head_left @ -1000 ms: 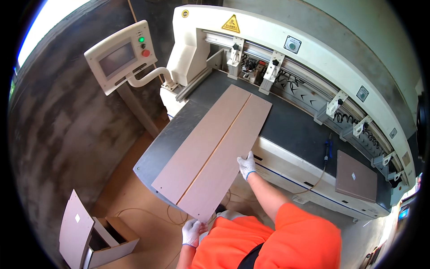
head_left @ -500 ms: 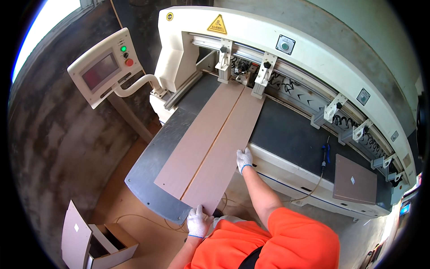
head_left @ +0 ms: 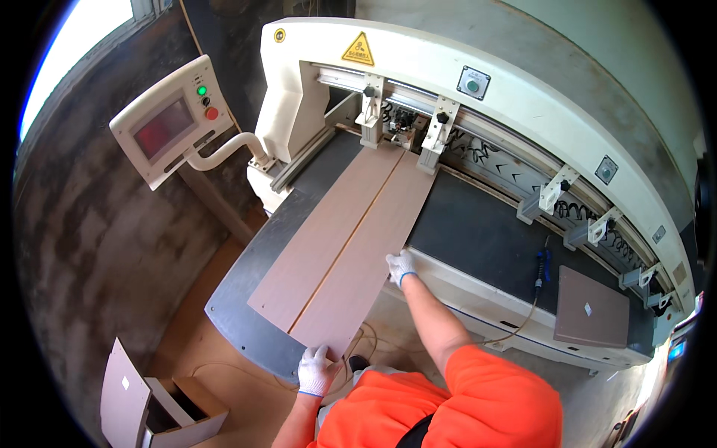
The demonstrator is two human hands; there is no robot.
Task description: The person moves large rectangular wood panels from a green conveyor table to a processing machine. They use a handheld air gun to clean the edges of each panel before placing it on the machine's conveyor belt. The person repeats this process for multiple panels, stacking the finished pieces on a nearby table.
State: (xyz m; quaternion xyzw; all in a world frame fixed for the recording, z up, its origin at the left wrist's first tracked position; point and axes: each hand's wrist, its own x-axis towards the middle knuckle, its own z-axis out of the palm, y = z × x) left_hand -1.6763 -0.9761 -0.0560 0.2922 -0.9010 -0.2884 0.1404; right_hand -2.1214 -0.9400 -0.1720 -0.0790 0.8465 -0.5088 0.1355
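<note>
A long pinkish-grey board point(head_left: 351, 239) lies across the dark machine bed, its far end under two upright clamps. A brown line runs down its length; I cannot tell whether this is a groove or a seam between two pieces. My left hand point(head_left: 317, 370), in a white glove, is closed on the board's near edge at the right-hand corner, with its fingers on top. My right hand point(head_left: 401, 267), also gloved, grips the board's right edge about midway along, fingertips partly hidden. Above the far end stand the left clamp point(head_left: 370, 119) and a second clamp point(head_left: 435, 138).
A control panel point(head_left: 168, 123) stands on an arm at the left. On the bed's right lie a blue air gun point(head_left: 541, 272) with a hose and a smaller board point(head_left: 591, 308). An open box point(head_left: 190, 418) with a leaning panel point(head_left: 123, 396) sits on the floor.
The view has shifted slightly. Relative to the metal side plate, the board's near end appears a little farther toward the machine. Both hands stay on the board.
</note>
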